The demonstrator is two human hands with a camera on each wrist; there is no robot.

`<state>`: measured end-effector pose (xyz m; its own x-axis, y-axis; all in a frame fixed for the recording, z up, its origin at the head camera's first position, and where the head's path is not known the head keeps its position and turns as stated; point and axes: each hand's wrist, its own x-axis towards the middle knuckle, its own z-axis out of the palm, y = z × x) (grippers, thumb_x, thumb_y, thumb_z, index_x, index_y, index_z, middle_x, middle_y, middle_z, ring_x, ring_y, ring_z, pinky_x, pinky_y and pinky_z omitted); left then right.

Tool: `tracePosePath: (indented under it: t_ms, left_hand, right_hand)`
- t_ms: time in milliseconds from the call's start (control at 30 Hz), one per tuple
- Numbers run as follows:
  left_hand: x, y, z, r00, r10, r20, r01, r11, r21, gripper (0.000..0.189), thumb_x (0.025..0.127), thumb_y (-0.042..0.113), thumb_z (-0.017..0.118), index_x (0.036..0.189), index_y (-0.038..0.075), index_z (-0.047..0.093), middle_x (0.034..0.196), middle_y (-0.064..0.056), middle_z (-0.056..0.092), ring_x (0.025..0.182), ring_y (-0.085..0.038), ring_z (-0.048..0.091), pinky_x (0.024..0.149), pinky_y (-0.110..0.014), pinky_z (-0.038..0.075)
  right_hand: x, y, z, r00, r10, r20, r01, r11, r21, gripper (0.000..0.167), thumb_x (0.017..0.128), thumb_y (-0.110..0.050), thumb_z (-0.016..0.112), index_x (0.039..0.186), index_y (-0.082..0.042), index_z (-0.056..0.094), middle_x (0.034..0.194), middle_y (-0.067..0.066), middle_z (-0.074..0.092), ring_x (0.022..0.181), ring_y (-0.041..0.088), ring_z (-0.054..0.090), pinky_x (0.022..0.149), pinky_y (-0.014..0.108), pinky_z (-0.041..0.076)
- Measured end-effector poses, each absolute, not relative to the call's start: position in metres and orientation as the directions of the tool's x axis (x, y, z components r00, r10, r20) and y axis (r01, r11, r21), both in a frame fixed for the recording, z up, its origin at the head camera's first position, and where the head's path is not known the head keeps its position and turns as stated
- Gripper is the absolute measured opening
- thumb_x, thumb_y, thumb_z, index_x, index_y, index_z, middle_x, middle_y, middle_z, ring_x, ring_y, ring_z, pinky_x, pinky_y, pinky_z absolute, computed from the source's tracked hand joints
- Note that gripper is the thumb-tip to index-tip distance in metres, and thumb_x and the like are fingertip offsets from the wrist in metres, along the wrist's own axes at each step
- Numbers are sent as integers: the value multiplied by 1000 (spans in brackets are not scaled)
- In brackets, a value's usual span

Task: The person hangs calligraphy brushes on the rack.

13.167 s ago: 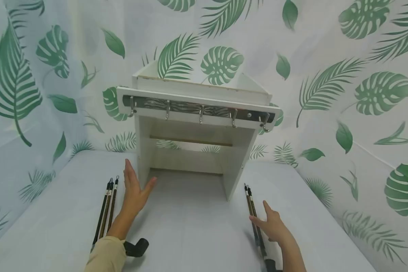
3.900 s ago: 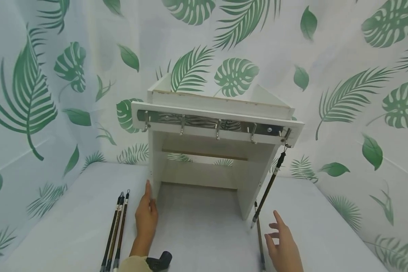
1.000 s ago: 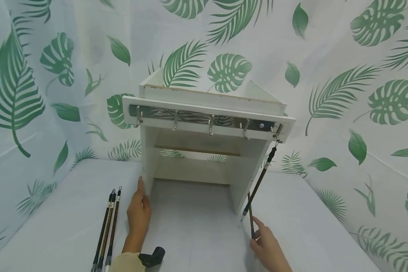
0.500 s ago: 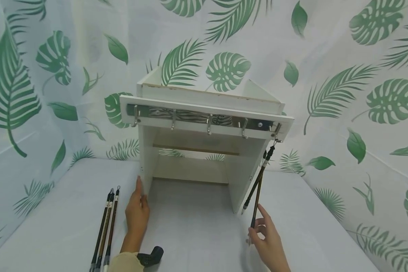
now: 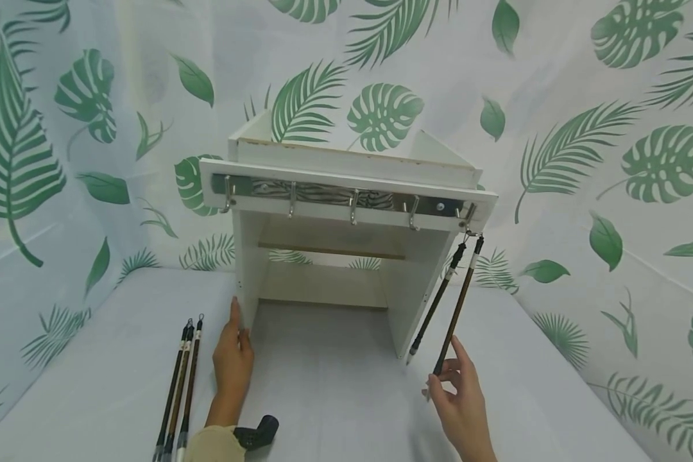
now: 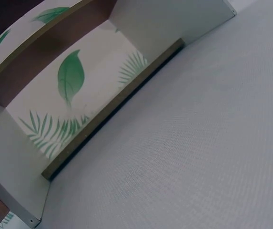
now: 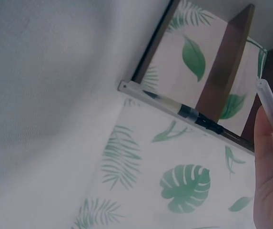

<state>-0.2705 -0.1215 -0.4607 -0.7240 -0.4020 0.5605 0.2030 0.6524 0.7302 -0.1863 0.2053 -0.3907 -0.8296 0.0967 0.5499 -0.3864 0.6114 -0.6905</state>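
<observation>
My right hand (image 5: pixel 462 398) pinches a calligraphy brush (image 5: pixel 461 298) near its bristle end. The brush slants upward, its looped top right at the rightmost hook (image 5: pixel 469 221) of the rack. Close up in the right wrist view, its bristle end wears a clear cap (image 7: pixel 271 105). A second brush (image 5: pixel 437 305) hangs by its loop from that same hook, bristles down, just left of the held one. My left hand (image 5: pixel 233 366) rests with straight fingers against the left side panel (image 5: pixel 246 282) of the white shelf unit. Only a sliver of that hand shows in the left wrist view.
Several metal hooks line a dark strip (image 5: pixel 323 194) across the front of the shelf unit (image 5: pixel 323 160). Left of my left hand, 3 more brushes (image 5: pixel 179 385) lie side by side on the white table (image 5: pixel 323 398). A leaf-patterned curtain (image 5: pixel 554 128) hangs behind.
Earlier the unit's hooks were bare, and then one brush came to hang on the rightmost. My right hand has picked up the other right-side brush and raised its top to that hook. My left hand stays.
</observation>
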Motion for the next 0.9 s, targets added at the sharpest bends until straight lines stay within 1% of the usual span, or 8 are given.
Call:
tracePosePath:
  t_ms: [233, 300, 467, 567, 667, 900]
  left_hand:
    - [-271, -122, -462, -726, -409, 552, 192, 650, 735, 66, 91, 0, 50, 146, 24, 22, 126, -20, 52, 116, -36, 50, 95, -48, 44]
    - [-272, -122, -462, -723, -409, 556, 194, 652, 733, 66, 90, 0, 50, 146, 24, 22, 126, -20, 52, 116, -36, 51, 94, -47, 45]
    - [-273, -121, -461, -710, -410, 573, 209, 653, 728, 66, 89, -2, 52, 145, 22, 25, 125, -21, 53, 114, -37, 52, 92, -48, 46]
    - [-273, -121, -460, -708, -410, 575, 213, 652, 727, 66, 89, -2, 52, 145, 22, 25, 124, -21, 54, 114, -37, 52, 92, -48, 46]
    - [-273, -122, -460, -708, -410, 574, 211, 653, 727, 66, 90, -2, 52, 145, 22, 25, 124, -21, 53, 114, -37, 52, 92, -48, 46]
    - [-272, -121, -460, -708, -411, 574, 214, 650, 729, 65, 90, -1, 51, 145, 21, 25, 126, -20, 52, 115, -36, 52, 93, -47, 45]
  right_hand:
    - [-185, 201, -392, -800, 115, 589, -398, 633, -664, 74, 77, 16, 55, 141, -4, 25, 91, 7, 48, 74, -4, 56, 57, 15, 54]
    - [-185, 200, -392, -786, 103, 609, -410, 650, -640, 75, 77, 16, 55, 142, -5, 25, 91, 7, 48, 75, -5, 55, 58, 14, 54]
    - [-184, 197, -392, -757, 93, 647, -463, 623, -631, 76, 76, 17, 57, 142, -5, 26, 93, 5, 47, 78, -10, 51, 58, 12, 53]
    - [-183, 195, -392, -744, 88, 662, -488, 605, -629, 76, 76, 17, 57, 142, -4, 26, 94, 5, 47, 80, -11, 49, 58, 11, 53]
    - [-182, 194, -391, -732, 76, 677, -500, 615, -610, 75, 76, 17, 58, 141, -3, 26, 95, 5, 47, 82, -12, 48, 59, 10, 52]
    - [-179, 191, -389, -716, 64, 695, -506, 639, -580, 76, 75, 17, 59, 141, -3, 28, 95, 4, 47, 80, -11, 49, 58, 14, 54]
